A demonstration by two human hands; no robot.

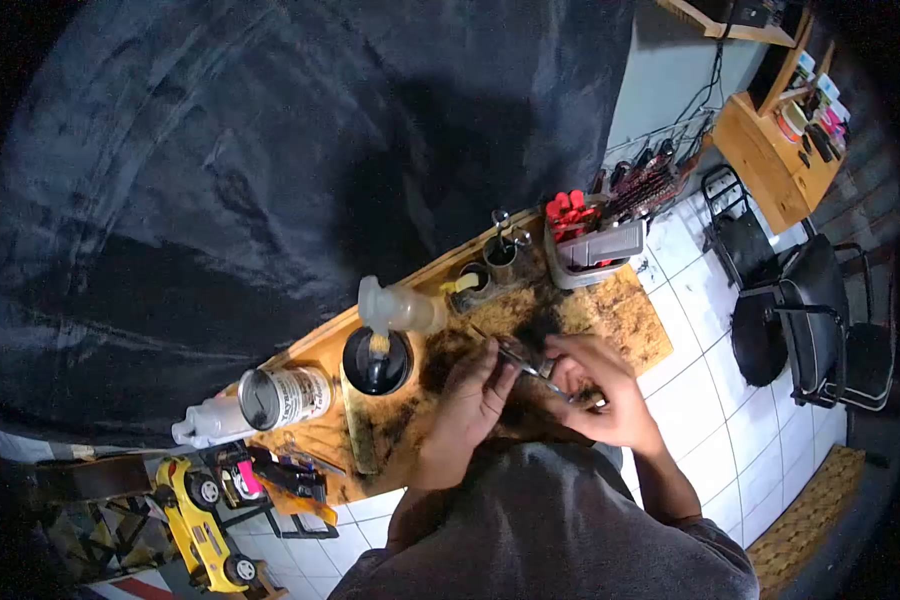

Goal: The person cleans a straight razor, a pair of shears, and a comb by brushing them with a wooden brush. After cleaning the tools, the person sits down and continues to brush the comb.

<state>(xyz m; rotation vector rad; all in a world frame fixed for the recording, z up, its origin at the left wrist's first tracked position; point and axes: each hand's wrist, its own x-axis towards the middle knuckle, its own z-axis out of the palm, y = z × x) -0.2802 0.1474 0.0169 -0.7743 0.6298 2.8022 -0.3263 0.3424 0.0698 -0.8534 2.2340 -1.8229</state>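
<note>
A slim pair of metal scissors (522, 364) spans the gap between my hands, above the wooden table (625, 320). Its narrow tip points up and to the left. My left hand (473, 400) pinches the blade side between thumb and fingers. Around the handle end, the fingers of my right hand (605, 395) are curled, partly hiding the handles. Dark, hair-like bits and smudges cover the wood beneath. Left of my left hand sits a black bowl (395, 365) with a pale-bristled brush (379, 345) in it.
A clear spray bottle (410, 308), a printed can (300, 395) and a white bottle (215, 422) line the table's back-left edge. Farther right are a cup with metal tools (500, 252) and a grey bin (600, 255) with red clips. Black chairs (815, 310) stand at right.
</note>
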